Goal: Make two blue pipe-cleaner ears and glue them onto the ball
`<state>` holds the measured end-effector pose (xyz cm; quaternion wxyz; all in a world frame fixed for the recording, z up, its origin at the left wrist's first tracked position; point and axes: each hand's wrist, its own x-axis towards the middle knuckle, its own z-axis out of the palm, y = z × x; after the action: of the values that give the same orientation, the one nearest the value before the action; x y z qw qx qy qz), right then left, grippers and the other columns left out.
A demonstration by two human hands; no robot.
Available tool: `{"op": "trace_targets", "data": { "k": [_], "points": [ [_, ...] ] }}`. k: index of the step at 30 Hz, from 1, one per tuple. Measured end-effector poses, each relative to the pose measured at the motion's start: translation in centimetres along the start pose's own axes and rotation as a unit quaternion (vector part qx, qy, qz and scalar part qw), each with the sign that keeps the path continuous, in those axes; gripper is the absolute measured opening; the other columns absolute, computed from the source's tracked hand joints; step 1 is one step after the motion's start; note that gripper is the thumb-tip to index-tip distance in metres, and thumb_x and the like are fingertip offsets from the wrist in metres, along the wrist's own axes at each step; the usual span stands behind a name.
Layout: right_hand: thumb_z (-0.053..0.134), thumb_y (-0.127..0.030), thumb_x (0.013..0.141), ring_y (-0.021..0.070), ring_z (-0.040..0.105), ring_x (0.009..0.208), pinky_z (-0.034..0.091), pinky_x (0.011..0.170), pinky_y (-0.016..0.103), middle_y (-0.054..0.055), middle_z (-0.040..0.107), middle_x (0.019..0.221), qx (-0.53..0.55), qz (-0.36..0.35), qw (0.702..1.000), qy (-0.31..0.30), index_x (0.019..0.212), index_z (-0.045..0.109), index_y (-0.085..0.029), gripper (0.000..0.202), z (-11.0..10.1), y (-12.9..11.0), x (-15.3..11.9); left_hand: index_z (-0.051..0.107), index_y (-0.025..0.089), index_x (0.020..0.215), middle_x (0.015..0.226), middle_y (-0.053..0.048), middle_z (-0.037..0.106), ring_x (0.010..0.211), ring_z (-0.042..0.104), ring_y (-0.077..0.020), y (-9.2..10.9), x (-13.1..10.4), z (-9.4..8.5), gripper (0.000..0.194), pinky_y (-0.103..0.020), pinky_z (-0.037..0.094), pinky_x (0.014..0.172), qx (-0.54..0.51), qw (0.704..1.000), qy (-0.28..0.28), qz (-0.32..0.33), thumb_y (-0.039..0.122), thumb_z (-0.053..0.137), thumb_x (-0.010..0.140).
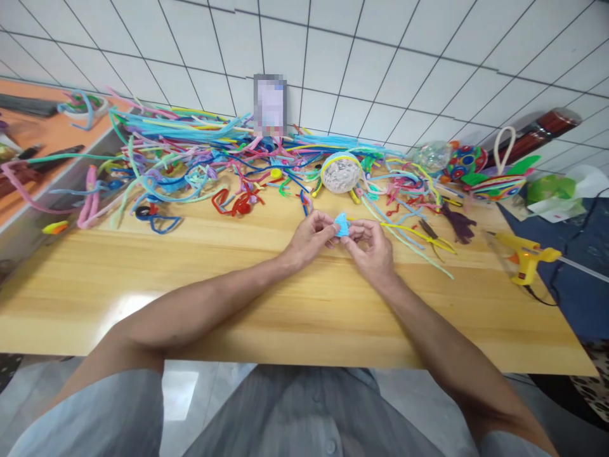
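Note:
A small light-blue piece of bent pipe cleaner (341, 225) is pinched between my two hands above the wooden table. My left hand (311, 238) grips it from the left with thumb and fingers, and my right hand (371, 247) does the same from the right. The fingertips cover part of its shape. Just beyond the hands sits a clear ball (341, 176) with a yellow and blue band over its top. A yellow pipe cleaner (404, 227) runs out past my right hand toward yellow-handled pliers (435, 238).
Along the tiled wall lies a tangle of coloured pipe cleaners (190, 171). A phone (270, 105) with a blurred screen leans there. A yellow glue gun (528, 259) with its cord is at the right. An orange-bottomed tray (42, 139) borders the left.

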<state>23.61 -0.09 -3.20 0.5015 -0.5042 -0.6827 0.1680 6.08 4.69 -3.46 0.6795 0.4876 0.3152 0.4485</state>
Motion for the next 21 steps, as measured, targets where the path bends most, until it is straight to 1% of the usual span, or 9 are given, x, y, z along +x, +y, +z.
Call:
{"op": "trace_targets", "data": {
  "k": [3,5,8,10,12,14,16,19,21],
  "points": [
    [0.075,-0.024,0.090,0.0168,0.075,0.075,0.062,0.074,0.031,0.003,0.081,0.093,-0.065,-0.065,0.996,0.002,0.108,0.068,-0.023,0.019,-0.3,-0.2,0.0,0.051,0.020,0.091,0.073,0.001,0.069,0.066,0.068,-0.0121,-0.3,-0.2,-0.1,0.040,-0.024,0.054,0.063,0.016,0.999,-0.020,0.019,0.046,0.081,0.087],
    [0.073,-0.023,0.091,0.0173,0.074,0.073,0.061,0.073,0.031,0.002,0.080,0.089,-0.103,-0.094,0.990,0.004,0.102,0.070,-0.024,0.012,-0.4,-0.1,0.0,0.053,0.019,0.091,0.076,0.001,0.068,0.068,0.067,-0.0120,-0.6,-0.3,-0.1,0.036,-0.024,0.054,0.066,0.030,0.998,-0.048,0.022,0.046,0.076,0.090],
    [0.072,-0.022,0.091,0.0182,0.074,0.071,0.061,0.071,0.031,0.001,0.079,0.082,-0.131,-0.114,0.985,0.021,0.097,0.071,-0.025,0.007,-0.4,-0.1,0.0,0.057,0.019,0.094,0.084,0.001,0.066,0.076,0.065,-0.0117,-1.0,-0.7,-0.1,0.025,-0.025,0.053,0.073,0.080,0.993,-0.068,0.048,0.036,0.074,0.090],
    [0.072,-0.020,0.091,0.0181,0.073,0.070,0.061,0.071,0.031,0.001,0.078,0.080,-0.134,-0.119,0.983,0.027,0.094,0.071,-0.025,0.007,-0.4,-0.2,0.0,0.058,0.019,0.095,0.087,0.001,0.065,0.080,0.063,-0.0120,-1.1,-0.9,-0.1,0.020,-0.025,0.051,0.076,0.129,0.986,-0.065,0.079,0.029,0.074,0.088],
    [0.072,-0.019,0.090,0.0178,0.072,0.070,0.060,0.071,0.031,0.001,0.077,0.080,-0.126,-0.116,0.985,0.021,0.093,0.070,-0.026,0.007,-0.5,-0.5,0.0,0.059,0.019,0.095,0.089,0.000,0.065,0.083,0.064,-0.0128,-1.1,-1.0,-0.1,0.017,-0.026,0.051,0.079,0.156,0.981,-0.061,0.099,0.026,0.073,0.088],
    [0.072,-0.021,0.090,0.0182,0.072,0.073,0.060,0.074,0.033,0.002,0.077,0.084,-0.102,-0.094,0.990,0.010,0.099,0.070,-0.026,0.011,-0.6,-0.8,0.0,0.058,0.019,0.096,0.090,-0.001,0.067,0.084,0.065,-0.0135,-0.9,-1.0,0.0,0.017,-0.027,0.053,0.080,0.138,0.983,-0.061,0.100,0.028,0.071,0.090],
    [0.072,-0.026,0.090,0.0190,0.071,0.077,0.060,0.076,0.035,0.002,0.075,0.090,-0.047,-0.041,0.998,0.013,0.110,0.069,-0.026,0.021,-0.7,-1.0,0.1,0.056,0.020,0.098,0.089,-0.001,0.069,0.081,0.068,-0.0137,-0.4,-0.9,0.1,0.022,-0.027,0.055,0.078,0.080,0.991,-0.070,0.080,0.032,0.073,0.090],
    [0.074,-0.038,0.089,0.0196,0.070,0.085,0.059,0.080,0.036,0.003,0.073,0.098,0.074,0.078,0.994,0.036,0.120,0.064,-0.027,0.034,-0.7,-0.8,0.2,0.049,0.022,0.100,0.084,0.000,0.074,0.074,0.074,-0.0156,0.5,-0.6,0.4,0.033,-0.028,0.057,0.071,-0.042,0.996,-0.085,-0.002,0.037,0.076,0.089],
    [0.076,-0.045,0.087,0.0205,0.070,0.089,0.058,0.083,0.038,0.004,0.073,0.100,0.150,0.149,0.977,0.021,0.113,0.066,-0.028,0.033,-0.5,-0.4,0.4,0.046,0.022,0.101,0.083,-0.001,0.076,0.073,0.077,-0.0173,1.0,-0.4,0.5,0.036,-0.028,0.059,0.069,-0.103,0.990,-0.081,-0.055,0.036,0.076,0.087]
  ]
}}
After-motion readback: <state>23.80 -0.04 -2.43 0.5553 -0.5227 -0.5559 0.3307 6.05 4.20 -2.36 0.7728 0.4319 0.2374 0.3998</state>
